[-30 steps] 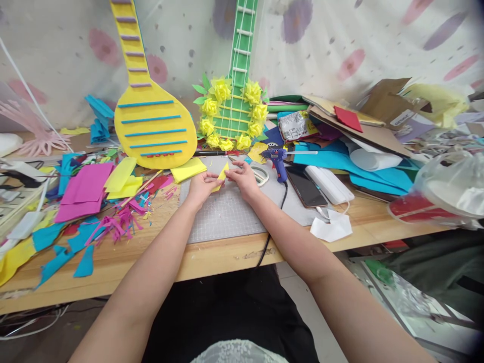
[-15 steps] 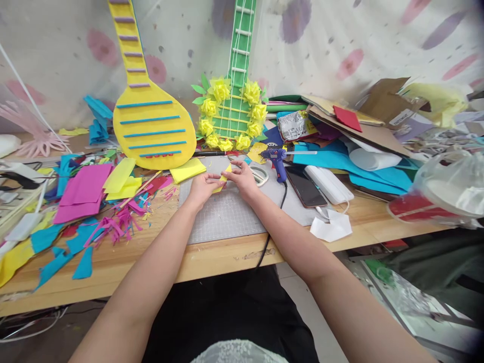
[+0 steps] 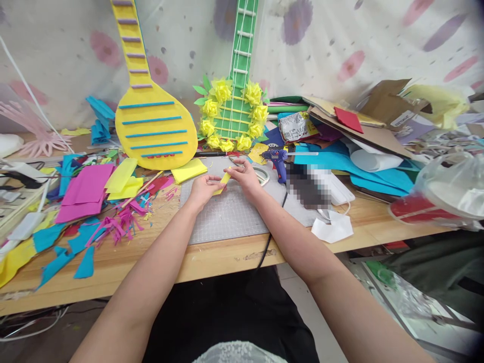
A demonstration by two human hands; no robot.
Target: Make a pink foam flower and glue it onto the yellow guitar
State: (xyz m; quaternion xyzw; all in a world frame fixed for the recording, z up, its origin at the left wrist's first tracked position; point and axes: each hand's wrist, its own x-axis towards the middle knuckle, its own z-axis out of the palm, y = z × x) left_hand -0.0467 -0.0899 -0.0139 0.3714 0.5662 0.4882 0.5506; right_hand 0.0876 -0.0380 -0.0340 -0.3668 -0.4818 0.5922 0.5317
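Between my two hands, above the grey cutting mat (image 3: 223, 219), is a small strip of yellow paper (image 3: 225, 178). My left hand (image 3: 204, 190) pinches its lower end, and my right hand (image 3: 244, 176) grips the upper end with thumb and fingers. A folded stack of yellow paper (image 3: 188, 171) lies just left of my left hand. Scissors with pale handles (image 3: 262, 176) rest partly hidden behind my right hand. Right of them is a blue glue gun (image 3: 279, 164), its cord running down past my right forearm.
A yellow paper guitar (image 3: 155, 128) and a green one ringed with yellow paper flowers (image 3: 234, 118) lean at the back. Magenta sheets (image 3: 85, 194) and colored scraps cover the left side. Cardboard (image 3: 363, 131), blue paper (image 3: 325, 157) and a bagged tub (image 3: 446, 194) crowd the right.
My fingers have shifted slightly on the yellow strip, and more of it shows between my hands. The whole view has moved a little.
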